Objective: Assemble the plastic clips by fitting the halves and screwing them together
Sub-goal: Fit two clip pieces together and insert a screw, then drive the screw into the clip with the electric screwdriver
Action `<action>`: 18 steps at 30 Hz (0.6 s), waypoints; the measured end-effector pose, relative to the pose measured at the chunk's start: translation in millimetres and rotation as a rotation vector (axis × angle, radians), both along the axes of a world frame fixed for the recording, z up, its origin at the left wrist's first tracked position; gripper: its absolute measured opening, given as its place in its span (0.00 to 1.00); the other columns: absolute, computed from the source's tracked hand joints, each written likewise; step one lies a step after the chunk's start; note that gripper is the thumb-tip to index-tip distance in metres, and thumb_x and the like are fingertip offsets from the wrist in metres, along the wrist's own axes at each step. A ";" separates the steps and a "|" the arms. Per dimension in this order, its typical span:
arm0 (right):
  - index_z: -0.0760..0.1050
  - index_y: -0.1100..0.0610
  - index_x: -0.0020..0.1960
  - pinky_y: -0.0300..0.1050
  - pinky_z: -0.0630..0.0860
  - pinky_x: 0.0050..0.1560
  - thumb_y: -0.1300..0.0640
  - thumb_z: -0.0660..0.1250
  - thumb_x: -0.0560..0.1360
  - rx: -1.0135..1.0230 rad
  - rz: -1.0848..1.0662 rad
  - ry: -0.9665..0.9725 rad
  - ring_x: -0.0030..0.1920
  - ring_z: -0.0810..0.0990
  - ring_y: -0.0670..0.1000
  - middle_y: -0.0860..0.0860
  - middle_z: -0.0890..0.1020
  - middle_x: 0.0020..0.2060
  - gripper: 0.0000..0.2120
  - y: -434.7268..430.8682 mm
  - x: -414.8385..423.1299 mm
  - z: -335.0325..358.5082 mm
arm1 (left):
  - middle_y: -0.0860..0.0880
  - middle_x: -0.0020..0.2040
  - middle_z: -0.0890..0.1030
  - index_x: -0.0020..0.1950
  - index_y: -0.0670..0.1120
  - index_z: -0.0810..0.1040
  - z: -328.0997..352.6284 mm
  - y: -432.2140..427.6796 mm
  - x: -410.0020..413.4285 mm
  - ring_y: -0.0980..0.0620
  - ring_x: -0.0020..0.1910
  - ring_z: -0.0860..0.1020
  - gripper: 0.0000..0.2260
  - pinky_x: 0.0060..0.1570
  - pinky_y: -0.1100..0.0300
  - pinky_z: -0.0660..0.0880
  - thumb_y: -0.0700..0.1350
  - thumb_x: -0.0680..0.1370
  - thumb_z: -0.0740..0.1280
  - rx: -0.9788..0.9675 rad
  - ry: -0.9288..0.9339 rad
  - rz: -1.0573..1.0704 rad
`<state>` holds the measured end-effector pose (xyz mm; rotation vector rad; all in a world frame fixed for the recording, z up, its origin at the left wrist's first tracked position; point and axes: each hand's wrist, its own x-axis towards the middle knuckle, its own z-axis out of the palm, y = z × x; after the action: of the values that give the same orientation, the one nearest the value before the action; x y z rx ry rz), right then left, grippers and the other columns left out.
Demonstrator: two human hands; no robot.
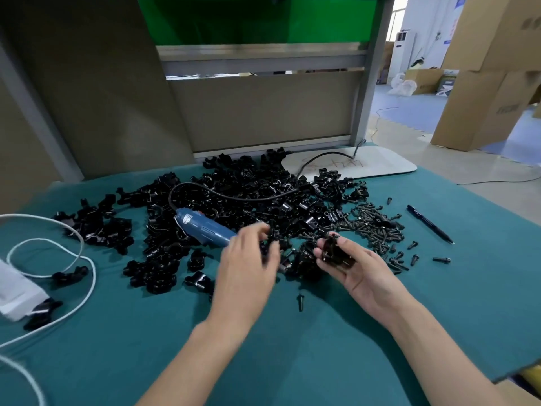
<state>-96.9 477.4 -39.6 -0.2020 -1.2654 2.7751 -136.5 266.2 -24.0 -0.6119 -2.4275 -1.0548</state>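
A big heap of black plastic clip halves [248, 189] covers the middle of the teal table [292, 347]. My left hand [248, 259] is blurred and its fingertips pinch a black clip half [270, 238] at the heap's near edge. My right hand [354, 268] lies palm up with its fingers curled round a black clip piece [333, 249]. A blue electric screwdriver [202, 228] rests on the heap just left of my left hand, its black cord looping back. Black screws [377, 227] are piled to the right of my right hand.
A single screw [300, 301] lies near the front between my arms. A dark pen [429, 224] sits at the right. A white cord [73, 273] and a white bag [20, 294] with some clips lie at the left. A white board [380, 164] is at the back right.
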 end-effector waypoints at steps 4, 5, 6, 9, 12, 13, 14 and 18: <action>0.76 0.68 0.64 0.48 0.85 0.49 0.59 0.70 0.75 -0.070 -0.031 0.003 0.55 0.87 0.60 0.64 0.85 0.57 0.20 -18.6 -25.0 8.0 | 0.39 0.55 0.80 0.71 0.35 0.63 18.1 -47.0 -61.1 0.39 0.49 0.78 0.31 0.44 0.50 0.74 0.61 0.83 0.56 -0.142 -0.480 0.478; 0.75 0.69 0.64 0.48 0.85 0.50 0.59 0.70 0.75 -0.086 -0.043 0.000 0.55 0.87 0.60 0.64 0.85 0.57 0.21 -22.8 -29.4 8.1 | 0.38 0.56 0.79 0.69 0.34 0.66 21.8 -50.4 -74.9 0.38 0.49 0.78 0.33 0.44 0.50 0.74 0.64 0.82 0.56 -0.181 -0.581 0.493; 0.75 0.68 0.65 0.48 0.85 0.50 0.59 0.70 0.75 -0.094 -0.050 -0.002 0.55 0.87 0.60 0.64 0.85 0.57 0.22 -25.7 -32.6 7.3 | 0.38 0.56 0.79 0.66 0.33 0.71 25.0 -50.4 -87.1 0.39 0.49 0.79 0.34 0.44 0.51 0.74 0.65 0.82 0.56 -0.205 -0.653 0.485; 0.75 0.68 0.66 0.47 0.85 0.49 0.59 0.70 0.74 -0.081 -0.056 0.003 0.56 0.86 0.60 0.64 0.85 0.57 0.23 -25.7 -33.8 4.5 | 0.38 0.55 0.80 0.55 0.37 0.78 34.0 -39.8 -113.4 0.42 0.40 0.82 0.30 0.35 0.55 0.76 0.66 0.81 0.59 -0.286 -0.767 0.455; 0.75 0.68 0.67 0.47 0.85 0.49 0.59 0.71 0.74 -0.072 -0.065 0.011 0.55 0.87 0.59 0.64 0.85 0.58 0.23 -20.3 -32.6 3.6 | 0.36 0.61 0.76 0.52 0.38 0.74 36.4 -25.5 -129.7 0.39 0.37 0.83 0.19 0.30 0.53 0.81 0.56 0.81 0.66 -0.116 -0.896 0.449; 0.75 0.68 0.67 0.47 0.85 0.49 0.59 0.71 0.74 -0.076 -0.072 0.013 0.54 0.87 0.59 0.64 0.85 0.57 0.23 -19.5 -32.3 4.1 | 0.35 0.63 0.74 0.55 0.38 0.73 35.6 -21.2 -132.7 0.37 0.40 0.83 0.16 0.33 0.49 0.82 0.51 0.81 0.67 -0.022 -0.923 0.421; 0.76 0.68 0.66 0.47 0.85 0.49 0.59 0.71 0.74 -0.081 -0.079 0.013 0.54 0.87 0.59 0.63 0.85 0.57 0.23 -19.4 -31.9 4.9 | 0.35 0.62 0.75 0.56 0.38 0.72 34.6 -17.2 -133.7 0.36 0.44 0.83 0.13 0.34 0.47 0.82 0.47 0.81 0.68 0.080 -0.932 0.384; 0.77 0.67 0.65 0.47 0.85 0.48 0.59 0.71 0.73 -0.103 -0.094 0.003 0.52 0.87 0.58 0.64 0.85 0.57 0.23 -20.6 -31.7 5.1 | 0.40 0.50 0.82 0.51 0.41 0.73 34.5 -4.7 -127.5 0.46 0.40 0.81 0.08 0.35 0.53 0.79 0.43 0.79 0.70 0.702 -0.846 0.150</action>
<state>-128.6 456.8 -34.6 -0.2566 -1.0832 2.7613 -264.0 261.4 10.5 0.3226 -2.3579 -2.2622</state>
